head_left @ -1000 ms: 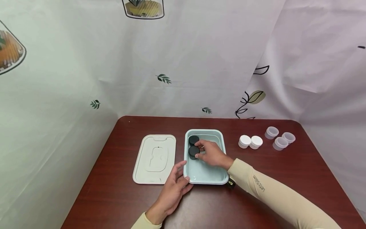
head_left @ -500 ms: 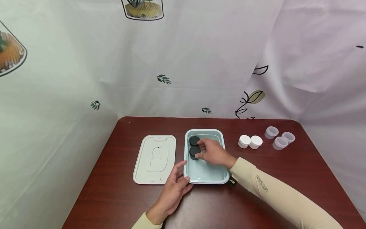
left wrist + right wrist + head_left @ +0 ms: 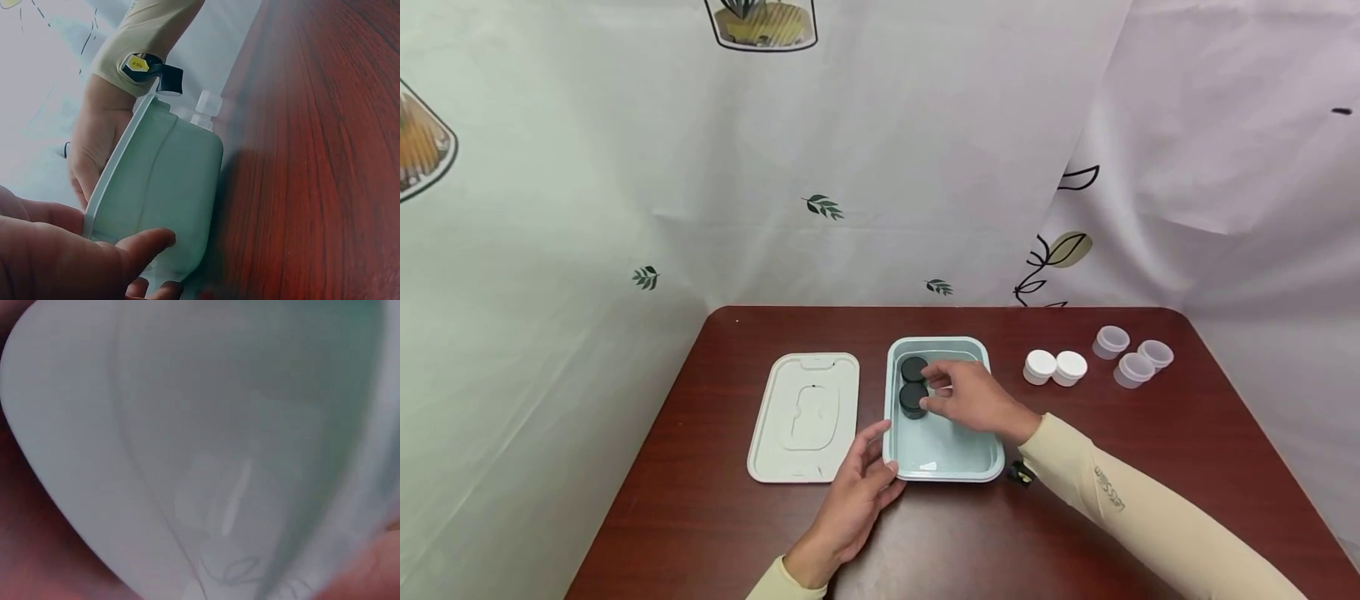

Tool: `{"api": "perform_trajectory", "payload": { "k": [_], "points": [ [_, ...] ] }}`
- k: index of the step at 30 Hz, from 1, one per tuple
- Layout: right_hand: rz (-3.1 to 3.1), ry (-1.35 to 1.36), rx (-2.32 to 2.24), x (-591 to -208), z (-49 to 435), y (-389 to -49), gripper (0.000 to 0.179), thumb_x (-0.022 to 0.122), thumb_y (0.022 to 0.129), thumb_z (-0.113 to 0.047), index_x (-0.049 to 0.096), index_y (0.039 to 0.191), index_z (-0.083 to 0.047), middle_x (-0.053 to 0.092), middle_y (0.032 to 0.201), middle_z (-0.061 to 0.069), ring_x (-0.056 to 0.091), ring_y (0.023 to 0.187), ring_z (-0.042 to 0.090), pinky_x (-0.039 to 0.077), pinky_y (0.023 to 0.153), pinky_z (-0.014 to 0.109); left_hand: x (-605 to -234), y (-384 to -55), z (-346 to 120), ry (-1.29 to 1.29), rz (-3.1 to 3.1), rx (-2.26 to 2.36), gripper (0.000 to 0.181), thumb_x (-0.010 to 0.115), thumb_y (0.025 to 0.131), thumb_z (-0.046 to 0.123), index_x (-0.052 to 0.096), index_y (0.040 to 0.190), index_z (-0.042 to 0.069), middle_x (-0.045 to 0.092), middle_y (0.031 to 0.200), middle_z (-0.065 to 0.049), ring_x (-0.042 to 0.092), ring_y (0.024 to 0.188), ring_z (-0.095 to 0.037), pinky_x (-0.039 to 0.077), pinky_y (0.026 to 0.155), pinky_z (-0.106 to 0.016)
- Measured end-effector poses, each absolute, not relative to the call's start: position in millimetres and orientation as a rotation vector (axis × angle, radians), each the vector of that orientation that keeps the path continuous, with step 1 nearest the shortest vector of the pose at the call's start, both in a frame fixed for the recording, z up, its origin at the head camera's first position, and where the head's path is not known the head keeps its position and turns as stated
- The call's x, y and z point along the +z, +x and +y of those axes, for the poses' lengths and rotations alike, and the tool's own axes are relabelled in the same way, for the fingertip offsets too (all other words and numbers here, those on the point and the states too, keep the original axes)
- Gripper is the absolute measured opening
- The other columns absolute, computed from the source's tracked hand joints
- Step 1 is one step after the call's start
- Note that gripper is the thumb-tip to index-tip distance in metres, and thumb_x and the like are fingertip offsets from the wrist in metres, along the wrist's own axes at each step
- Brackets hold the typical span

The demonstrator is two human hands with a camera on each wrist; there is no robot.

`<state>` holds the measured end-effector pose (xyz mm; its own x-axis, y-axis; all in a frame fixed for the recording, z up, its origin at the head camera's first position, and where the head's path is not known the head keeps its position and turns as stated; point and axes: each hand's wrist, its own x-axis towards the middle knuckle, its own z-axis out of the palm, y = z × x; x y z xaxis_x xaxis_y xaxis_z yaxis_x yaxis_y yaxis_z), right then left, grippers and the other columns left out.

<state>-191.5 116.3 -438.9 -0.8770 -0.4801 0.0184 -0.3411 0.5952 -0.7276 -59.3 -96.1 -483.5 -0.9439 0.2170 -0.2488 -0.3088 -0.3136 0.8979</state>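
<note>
A light-blue plastic box [image 3: 940,454] stands on the table. My left hand [image 3: 852,500] holds its near-left corner, the thumb [image 3: 147,244] on the outer wall and fingers along the left side. Inside, two black-lidded jars, a far jar [image 3: 913,369] and a near jar [image 3: 913,398], stand one behind the other by the left wall. My right hand [image 3: 973,396] is in the box to their right. Its curved index finger and thumb are at the jars' right edges, and I see nothing gripped. The right wrist view is a blurred close-up of the box [image 3: 69,425].
Left of the box lies a flat white lid [image 3: 805,417]. To the right stand two white-lidded jars [image 3: 1055,367] and several translucent cups [image 3: 1134,369]. The reddish-brown table [image 3: 700,517] meets a patterned curtain [image 3: 880,167] at the back.
My right hand has drawn slightly to the right, and the black-lidded jars sit a little further right in the box. My left hand stays at the corner.
</note>
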Motion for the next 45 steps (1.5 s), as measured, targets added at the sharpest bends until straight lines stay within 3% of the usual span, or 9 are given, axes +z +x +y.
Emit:
{"api": "perform_trajectory", "payload": {
  "k": [5, 12, 18, 21, 26, 28, 36, 45],
  "points": [
    [2.595, -0.647, -1.331, -425.8, 133.9, -193.4, 0.042, 0.08, 0.093, -0.016, 0.07, 0.13, 0.0, 0.075, 0.124, 0.02, 0.075, 0.114, 0.033, 0.061, 0.094, 0.04, -482.8, -58.1, -95.8, -0.116, 1.612, 2.317, 0.065, 0.053, 0.104, 0.002, 0.027, 0.164, 0.011, 0.029, 0.166, -0.027, 0.052, 0.139, -0.028, 0.05, 0.106, -0.04],
    [2.601, -0.481, -1.432, -414.3, 168.0, -199.3, 0.041, 0.078, 0.096, -0.02, 0.068, 0.133, -0.006, 0.074, 0.127, 0.017, 0.073, 0.116, 0.03, 0.062, 0.091, 0.041, -483.9, -56.3, -97.1, -0.114, 1.622, 2.321, 0.064, 0.052, 0.105, 0.003, 0.028, 0.163, 0.011, 0.029, 0.166, -0.028, 0.052, 0.138, -0.028, 0.05, 0.107, -0.041],
    [2.64, -0.381, -1.462, -417.2, 201.8, -203.5, 0.043, 0.079, 0.096, -0.024, 0.067, 0.135, -0.007, 0.074, 0.13, 0.015, 0.073, 0.118, 0.03, 0.06, 0.086, 0.025, -484.1, -53.8, -98.0, -0.137, 1.622, 2.309, 0.065, 0.052, 0.105, 0.002, 0.028, 0.164, 0.012, 0.03, 0.166, -0.027, 0.054, 0.137, -0.027, 0.049, 0.108, -0.042],
    [2.668, -0.343, -1.465, -421.1, 222.6, -204.3, 0.046, 0.078, 0.097, -0.028, 0.066, 0.137, -0.006, 0.072, 0.134, 0.015, 0.073, 0.118, 0.022, 0.057, 0.084, 0.018, -483.4, -52.6, -97.8, -0.141, 1.627, 2.299, 0.064, 0.052, 0.105, 0.002, 0.028, 0.164, 0.013, 0.03, 0.166, -0.026, 0.054, 0.137, -0.026, 0.049, 0.109, -0.044],
    [2.704, -0.256, -1.496, -428.6, 258.9, -203.1, 0.051, 0.075, 0.1, -0.029, 0.063, 0.141, -0.003, 0.068, 0.138, 0.022, 0.067, 0.104, -0.01, 0.052, 0.083, 0.011, -481.8, -51.5, -97.4, -0.124, 1.638, 2.284, 0.064, 0.052, 0.106, 0.003, 0.027, 0.164, 0.012, 0.029, 0.167, -0.026, 0.052, 0.139, -0.027, 0.049, 0.11, -0.044],
    [2.719, -0.214, -1.515, -432.7, 272.3, -202.2, 0.051, 0.074, 0.101, -0.028, 0.062, 0.142, -0.002, 0.067, 0.139, 0.025, 0.064, 0.1, -0.016, 0.051, 0.083, 0.009, -481.4, -51.1, -97.5, -0.12, 1.639, 2.283, 0.064, 0.052, 0.106, 0.004, 0.027, 0.164, 0.011, 0.028, 0.168, -0.026, 0.052, 0.14, -0.028, 0.049, 0.109, -0.043],
    [2.86, -0.033, -1.438, -458.4, 313.6, -195.3, 0.056, 0.072, 0.102, -0.031, 0.06, 0.145, 0.002, 0.065, 0.139, 0.029, 0.053, 0.095, -0.025, 0.048, 0.079, 0.005, -480.4, -49.8, -97.9, -0.113, 1.64, 2.286, 0.065, 0.052, 0.106, 0.004, 0.025, 0.164, 0.01, 0.028, 0.167, -0.026, 0.053, 0.138, -0.027, 0.05, 0.107, -0.041],
    [2.786, -0.004, -1.492, -485.3, 325.0, -200.4, 0.064, 0.076, 0.099, -0.023, 0.052, 0.15, 0.006, 0.06, 0.145, 0.033, 0.055, 0.102, -0.021, 0.048, 0.08, 0.005, -479.0, -51.3, -98.2, -0.102, 1.636, 2.292, 0.064, 0.052, 0.106, 0.003, 0.026, 0.164, 0.01, 0.029, 0.167, -0.026, 0.053, 0.138, -0.026, 0.05, 0.107, -0.041]
  ]
}}
